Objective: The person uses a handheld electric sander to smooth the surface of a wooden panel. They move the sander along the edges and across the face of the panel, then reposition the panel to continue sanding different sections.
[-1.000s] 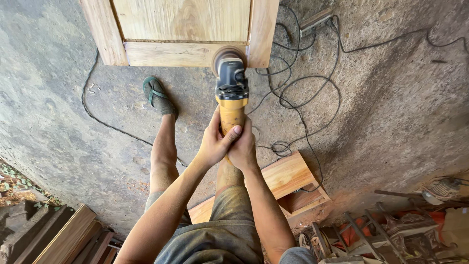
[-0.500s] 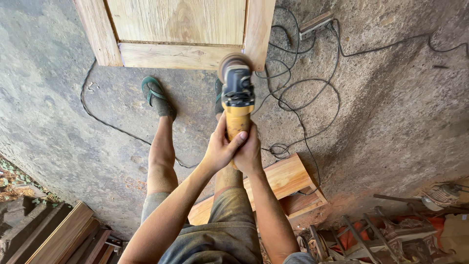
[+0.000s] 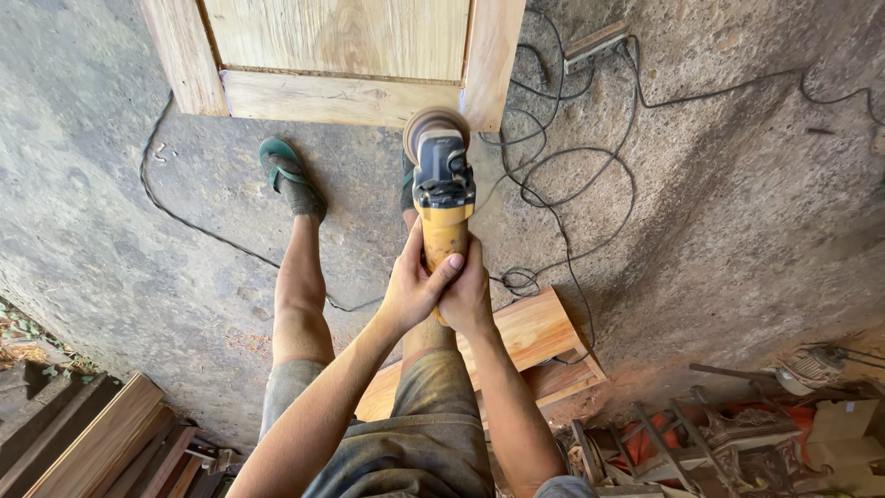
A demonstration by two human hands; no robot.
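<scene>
At the far left, stacked wooden planks [image 3: 88,438] lie at the bottom corner on the concrete floor [image 3: 756,212]. A thin black cable [image 3: 198,226] curves across the floor from the left side of the wooden door panel [image 3: 341,55], which lies flat along the top edge. Just below the panel's lower rail, a foot in a green sandal [image 3: 288,175] stands on the floor.

Toward the middle, the left hand [image 3: 415,286] wraps its fingers around the yellow handle of the grinder [image 3: 442,194], thumb lying up along the grip. The right hand [image 3: 467,297] closes on the same handle from the other side, pressed tight against the left one, fingers curled out of sight behind it. The grinder points away from the person, its black head and round sanding disc [image 3: 435,124] at the lower right corner of the door panel, touching or just above the wood; which one cannot be told.

Below the hands sits a low wooden stool [image 3: 530,337], beside the person's right leg. To the right, a tangle of black cords [image 3: 572,184] loops over the floor up to a power strip [image 3: 597,43]. At the bottom right, a heap of metal tools and scrap [image 3: 719,443] lies.
</scene>
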